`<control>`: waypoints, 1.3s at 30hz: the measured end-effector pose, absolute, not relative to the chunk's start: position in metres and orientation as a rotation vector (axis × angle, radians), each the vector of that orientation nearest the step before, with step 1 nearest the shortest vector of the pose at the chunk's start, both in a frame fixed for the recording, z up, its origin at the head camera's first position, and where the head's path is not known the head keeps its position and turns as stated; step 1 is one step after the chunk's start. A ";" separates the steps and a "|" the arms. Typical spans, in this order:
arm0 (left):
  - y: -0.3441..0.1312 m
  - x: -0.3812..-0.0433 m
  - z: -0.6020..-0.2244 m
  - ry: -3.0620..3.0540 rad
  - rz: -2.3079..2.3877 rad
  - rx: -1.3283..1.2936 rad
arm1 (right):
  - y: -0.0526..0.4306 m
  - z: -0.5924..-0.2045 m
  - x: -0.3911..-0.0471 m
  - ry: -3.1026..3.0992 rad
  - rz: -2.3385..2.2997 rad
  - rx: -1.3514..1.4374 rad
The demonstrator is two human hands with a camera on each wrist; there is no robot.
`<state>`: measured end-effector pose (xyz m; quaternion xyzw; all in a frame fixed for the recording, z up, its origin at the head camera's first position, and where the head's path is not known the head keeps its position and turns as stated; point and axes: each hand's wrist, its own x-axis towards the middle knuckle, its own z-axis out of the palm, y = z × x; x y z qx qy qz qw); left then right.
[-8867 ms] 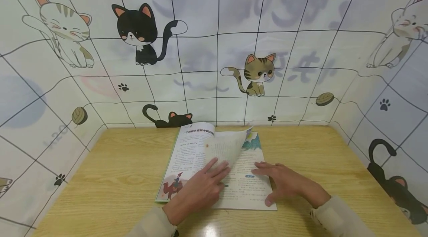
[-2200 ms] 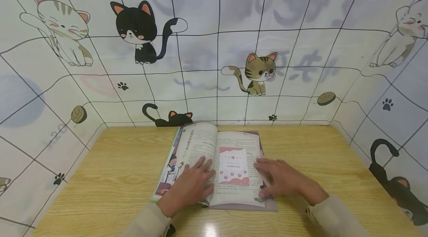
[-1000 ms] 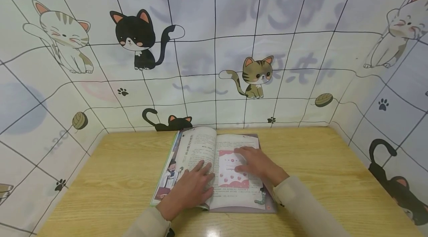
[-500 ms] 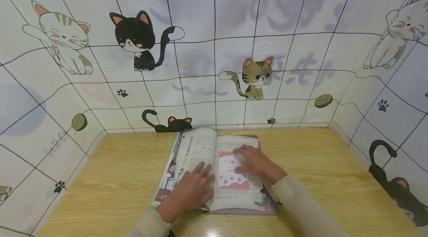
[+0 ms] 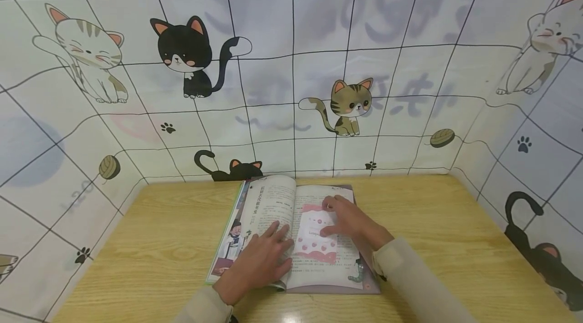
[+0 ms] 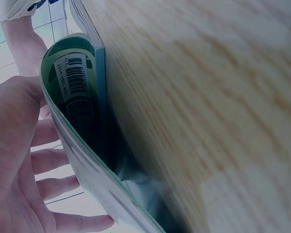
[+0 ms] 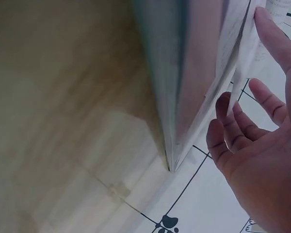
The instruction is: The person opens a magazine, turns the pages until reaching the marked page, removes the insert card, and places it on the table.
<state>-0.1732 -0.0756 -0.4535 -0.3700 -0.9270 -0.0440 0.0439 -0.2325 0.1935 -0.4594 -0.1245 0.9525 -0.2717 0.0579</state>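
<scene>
An open magazine [image 5: 311, 273] lies on the wooden table, its left pages bulging upward. My left hand [image 5: 259, 257] rests on the left page near the fold, fingers spread and fairly straight. In the left wrist view, the green back cover [image 6: 51, 63] bends up off the table and shows a barcode. On the right page, my right hand [image 5: 352, 223] pinches the right side of a pink-and-white card [image 5: 314, 242] printed with strawberries. The right wrist view shows fingertips curled around the edge of the card [image 7: 241, 73], with the thumb on its face. The hand covers the card's upper right part.
The wooden table [image 5: 159, 242] extends on both sides of the magazine. A wall covering [image 5: 273, 75] with cartoon cats and grid lines encloses the back and sides.
Magazine pages were turned, revealing the card. My right hand moved from the right page edge onto the card, which has just tilted and shifted slightly. My left hand stays on the left page.
</scene>
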 end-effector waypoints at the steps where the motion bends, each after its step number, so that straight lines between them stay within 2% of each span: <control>1: -0.076 -0.173 -0.453 -2.834 -0.133 -1.131 | 0.194 -0.460 -0.232 2.893 -0.834 -0.375; 19: -0.076 -0.171 -0.454 -2.843 -0.126 -1.117 | 0.213 -0.463 -0.223 2.668 -1.364 -0.329; 24: -0.076 -0.171 -0.455 -2.831 -0.133 -1.116 | 0.219 -0.456 -0.223 2.578 -1.489 -0.356; 31: -0.076 -0.172 -0.455 -2.803 -0.135 -1.129 | 0.227 -0.446 -0.222 2.515 -1.595 -0.236; 39: -0.077 -0.173 -0.455 -2.815 -0.131 -1.133 | 0.245 -0.444 -0.219 2.407 -1.737 -0.290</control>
